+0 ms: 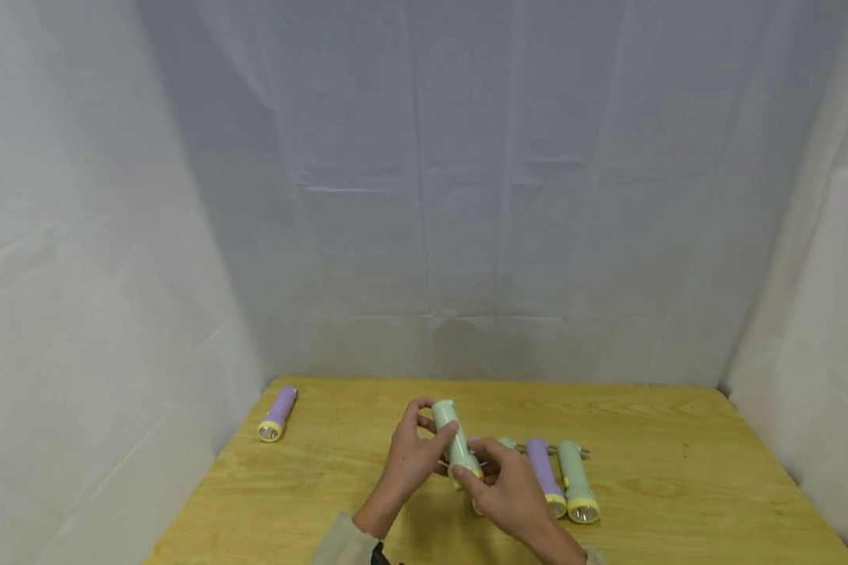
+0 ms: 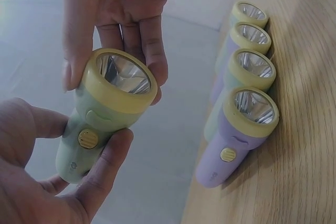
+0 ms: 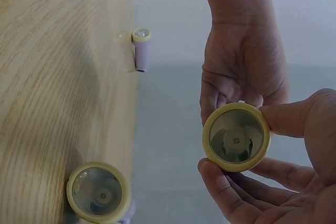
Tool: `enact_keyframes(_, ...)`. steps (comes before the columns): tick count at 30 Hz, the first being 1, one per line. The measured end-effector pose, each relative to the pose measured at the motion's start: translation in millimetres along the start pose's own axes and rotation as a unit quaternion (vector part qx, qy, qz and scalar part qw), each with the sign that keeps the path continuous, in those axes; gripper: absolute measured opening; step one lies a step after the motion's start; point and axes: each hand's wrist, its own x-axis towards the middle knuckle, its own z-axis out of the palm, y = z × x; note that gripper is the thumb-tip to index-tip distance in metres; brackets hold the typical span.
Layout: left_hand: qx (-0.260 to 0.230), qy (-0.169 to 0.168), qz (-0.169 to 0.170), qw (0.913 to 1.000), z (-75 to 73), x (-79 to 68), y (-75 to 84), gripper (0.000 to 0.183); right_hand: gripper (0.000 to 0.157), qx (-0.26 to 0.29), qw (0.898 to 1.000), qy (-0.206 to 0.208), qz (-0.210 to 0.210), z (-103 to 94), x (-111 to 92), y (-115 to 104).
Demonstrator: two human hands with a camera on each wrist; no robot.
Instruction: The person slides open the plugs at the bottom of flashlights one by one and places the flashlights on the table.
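A mint-green flashlight with a yellow head ring is held between both hands above the table. My left hand grips its green body, thumb and fingers on opposite sides, near the yellow switch. At the lens end, my right hand pinches the yellow ring between thumb and fingers. The clear lens faces the right wrist camera and looks unlit. Right beside the hands, a row of flashlights lies on the table, including a purple one and a green one; the right hand partly hides others.
A single purple flashlight lies near the left edge of the wooden table. Pale sheeting hangs behind the table and along both sides.
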Motion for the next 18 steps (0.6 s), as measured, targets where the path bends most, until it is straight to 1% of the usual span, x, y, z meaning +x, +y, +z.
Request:
enact_keyframes(8,-0.001,-0.001,0.005,1.0000,0.6,0.9,1.9,0.054,0.037,0.003,1.000,0.002,-0.013,-1.3,0.6,0.7)
enact_keyframes(18,-0.001,0.002,0.002,1.0000,2.1,2.2,1.5,0.053,0.037,0.000,1.000,0.000,-0.013,-2.1,0.4,-0.3)
